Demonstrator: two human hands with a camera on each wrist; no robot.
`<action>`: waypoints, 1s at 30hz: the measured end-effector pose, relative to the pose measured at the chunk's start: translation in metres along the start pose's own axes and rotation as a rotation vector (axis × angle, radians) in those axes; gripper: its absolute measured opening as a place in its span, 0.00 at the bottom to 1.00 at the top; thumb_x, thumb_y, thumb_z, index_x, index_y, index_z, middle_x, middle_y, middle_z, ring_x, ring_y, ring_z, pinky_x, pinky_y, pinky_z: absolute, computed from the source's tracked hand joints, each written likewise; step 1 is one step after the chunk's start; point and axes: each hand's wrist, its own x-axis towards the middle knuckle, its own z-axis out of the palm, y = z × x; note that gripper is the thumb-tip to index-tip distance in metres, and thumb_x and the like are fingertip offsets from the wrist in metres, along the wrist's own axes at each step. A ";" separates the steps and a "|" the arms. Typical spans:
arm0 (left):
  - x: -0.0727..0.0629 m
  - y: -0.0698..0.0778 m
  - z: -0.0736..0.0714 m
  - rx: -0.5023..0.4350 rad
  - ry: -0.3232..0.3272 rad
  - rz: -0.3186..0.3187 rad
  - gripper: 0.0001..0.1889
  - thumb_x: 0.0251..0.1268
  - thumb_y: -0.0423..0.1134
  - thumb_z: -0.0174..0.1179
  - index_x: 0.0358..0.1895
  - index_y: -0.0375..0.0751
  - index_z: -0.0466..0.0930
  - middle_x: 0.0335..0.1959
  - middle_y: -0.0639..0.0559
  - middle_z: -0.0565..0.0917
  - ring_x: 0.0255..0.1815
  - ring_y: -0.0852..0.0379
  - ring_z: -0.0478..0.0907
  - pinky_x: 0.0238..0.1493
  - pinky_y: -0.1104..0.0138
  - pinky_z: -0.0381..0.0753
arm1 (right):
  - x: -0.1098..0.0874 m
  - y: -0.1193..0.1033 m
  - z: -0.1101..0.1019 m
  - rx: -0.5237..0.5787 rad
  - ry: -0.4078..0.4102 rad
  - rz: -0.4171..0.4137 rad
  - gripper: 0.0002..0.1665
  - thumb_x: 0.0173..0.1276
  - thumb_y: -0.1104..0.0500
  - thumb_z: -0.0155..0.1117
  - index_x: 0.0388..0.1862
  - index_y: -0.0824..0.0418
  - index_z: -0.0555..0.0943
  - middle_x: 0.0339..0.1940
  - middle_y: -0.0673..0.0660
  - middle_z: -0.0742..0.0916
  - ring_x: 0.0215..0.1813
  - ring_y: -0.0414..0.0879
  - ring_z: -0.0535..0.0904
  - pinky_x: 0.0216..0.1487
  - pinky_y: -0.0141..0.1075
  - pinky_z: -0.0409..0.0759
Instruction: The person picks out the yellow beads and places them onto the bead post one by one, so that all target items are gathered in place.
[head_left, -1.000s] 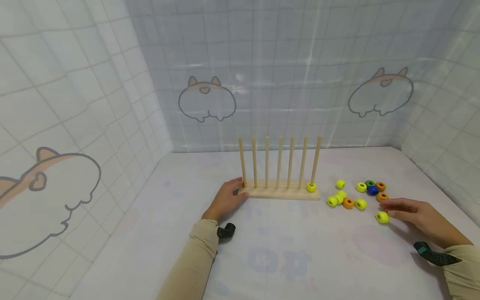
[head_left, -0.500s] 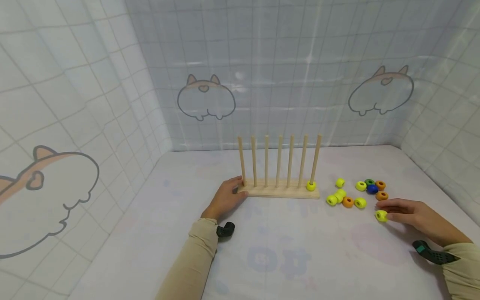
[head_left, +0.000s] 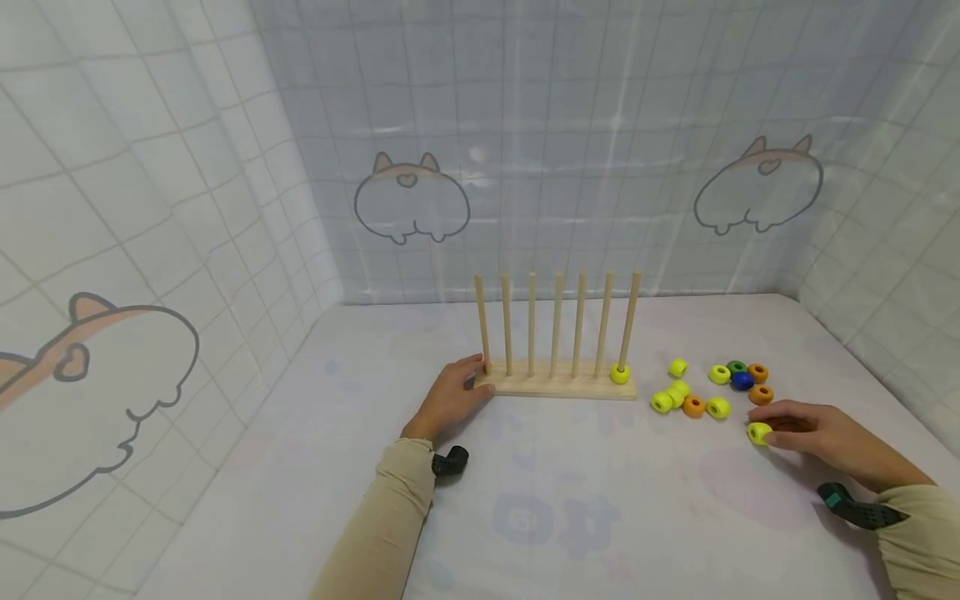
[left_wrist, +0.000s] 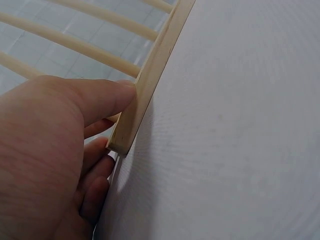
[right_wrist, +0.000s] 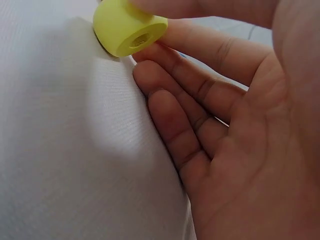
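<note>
A wooden peg stand [head_left: 558, 385] with several upright dowels stands mid-table. My left hand [head_left: 448, 398] grips its left end, and in the left wrist view the thumb [left_wrist: 107, 97] presses the front edge of the base while the fingers curl behind. One yellow bead [head_left: 619, 374] sits at the foot of the rightmost dowel. To the right, my right hand [head_left: 828, 437] pinches another yellow bead [head_left: 757, 433] between thumb and index finger, low at the tabletop. Up close in the right wrist view, this bead [right_wrist: 117, 27] shows its hole; the other fingers lie loosely bent below it.
Between the stand and my right hand lie loose beads: several yellow ones [head_left: 661, 402], a few orange ones [head_left: 693, 406], a green one [head_left: 737, 367] and a blue one [head_left: 742, 381]. A white patterned cloth [head_left: 562, 500] covers the table; tiled-pattern walls [head_left: 525, 150] enclose it.
My right thumb and fingers have closed in on the yellow bead, which has shifted slightly left. The left hand keeps its place on the stand.
</note>
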 end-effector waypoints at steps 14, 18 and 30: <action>0.000 0.000 0.000 -0.008 0.006 -0.005 0.27 0.68 0.43 0.62 0.68 0.34 0.75 0.72 0.45 0.70 0.74 0.42 0.62 0.74 0.51 0.59 | 0.002 -0.001 0.002 -0.073 0.032 0.029 0.31 0.73 0.46 0.63 0.64 0.68 0.78 0.65 0.75 0.75 0.63 0.69 0.71 0.47 0.45 0.80; 0.000 0.000 0.001 -0.001 0.001 -0.009 0.27 0.68 0.43 0.63 0.67 0.34 0.76 0.73 0.45 0.70 0.75 0.43 0.62 0.75 0.53 0.59 | 0.002 0.000 0.004 -0.049 0.050 0.047 0.33 0.74 0.45 0.62 0.65 0.69 0.77 0.66 0.76 0.74 0.65 0.72 0.68 0.52 0.56 0.77; -0.001 0.000 0.001 -0.001 -0.009 -0.023 0.28 0.69 0.44 0.62 0.68 0.35 0.74 0.73 0.46 0.69 0.75 0.43 0.61 0.75 0.52 0.58 | 0.001 -0.006 0.005 0.051 0.107 0.087 0.42 0.75 0.37 0.56 0.69 0.71 0.72 0.71 0.80 0.65 0.71 0.79 0.57 0.59 0.73 0.63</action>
